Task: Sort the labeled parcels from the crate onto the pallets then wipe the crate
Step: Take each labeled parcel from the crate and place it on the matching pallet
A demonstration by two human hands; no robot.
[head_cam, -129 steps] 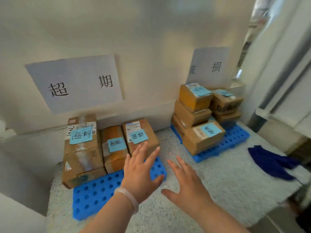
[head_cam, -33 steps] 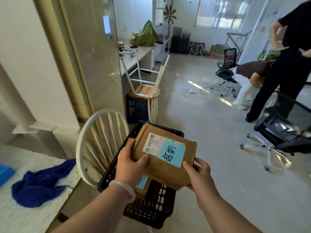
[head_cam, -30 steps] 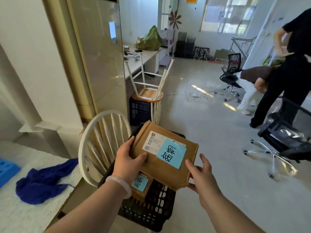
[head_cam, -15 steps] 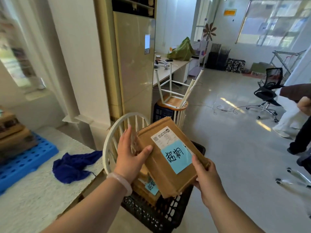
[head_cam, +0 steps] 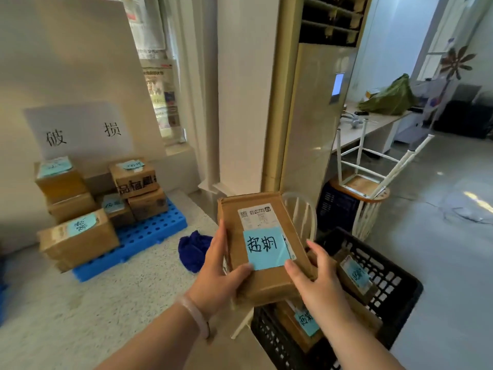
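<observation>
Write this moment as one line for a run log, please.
stage: sorting | held: parcel marked 超期, left hand and right hand | crate: parcels remain | cloth: unused

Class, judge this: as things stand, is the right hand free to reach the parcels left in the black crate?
Probably not yet. The right hand and left hand both grip the held parcel, which sits above the crate and covers part of the parcels inside.

Bare forearms, pale bangle point(head_cam: 196, 315) on left wrist
</observation>
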